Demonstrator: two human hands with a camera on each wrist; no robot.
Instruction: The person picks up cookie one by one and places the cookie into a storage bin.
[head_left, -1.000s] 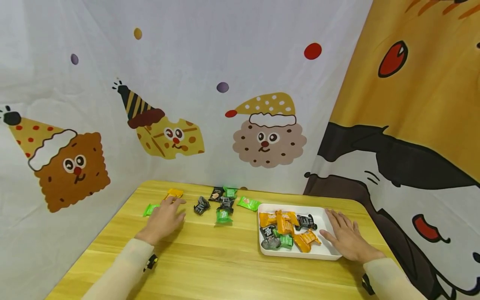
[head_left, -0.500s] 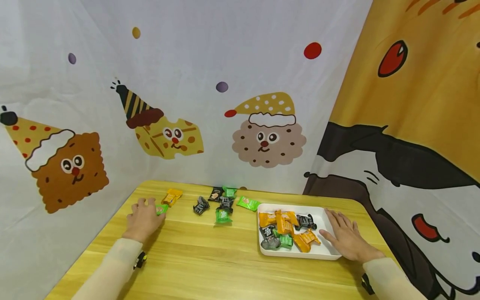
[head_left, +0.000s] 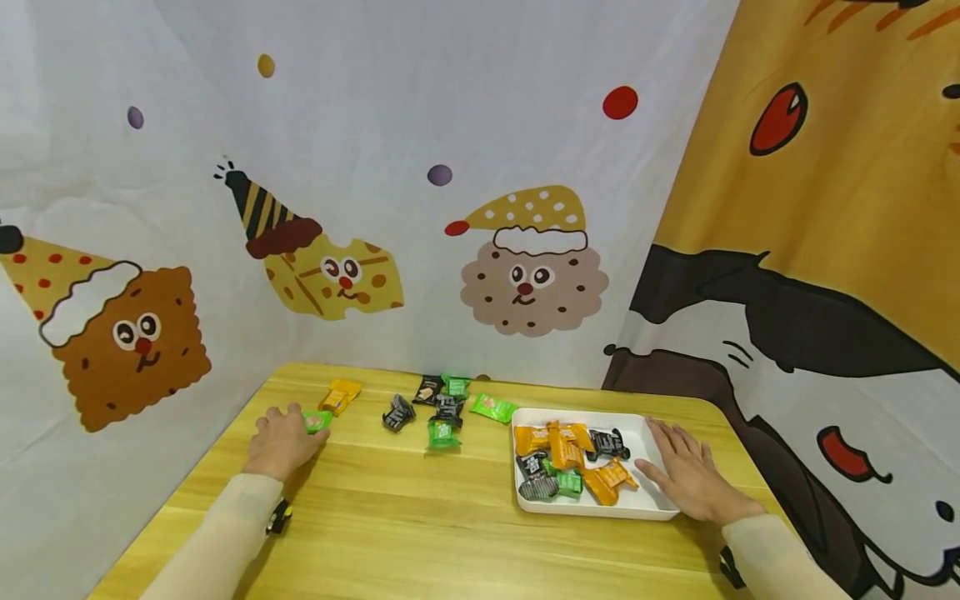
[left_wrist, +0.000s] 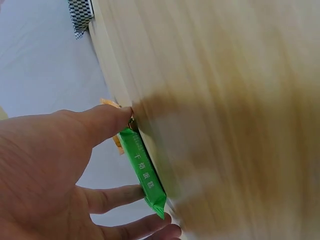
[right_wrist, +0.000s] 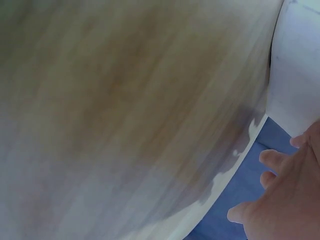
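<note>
Green packet (left_wrist: 144, 167) lies lengthwise, pinched thumb to finger by left hand (head_left: 282, 443) (the nearer one); right hand (head_left: 693, 477), fingers apart.

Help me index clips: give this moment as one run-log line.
left hand: pinches green snack packet; right hand: at right end of white tray; tray contents: orange, black, green packets

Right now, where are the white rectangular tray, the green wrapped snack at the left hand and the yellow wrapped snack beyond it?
White tray (head_left: 570, 507), head view: near wall.
Green wrapped snack (left_wrist: 143, 167), left wrist view: wrapper's middle.
Yellow wrapped snack (head_left: 340, 397), head view: wrapper's middle.
</note>
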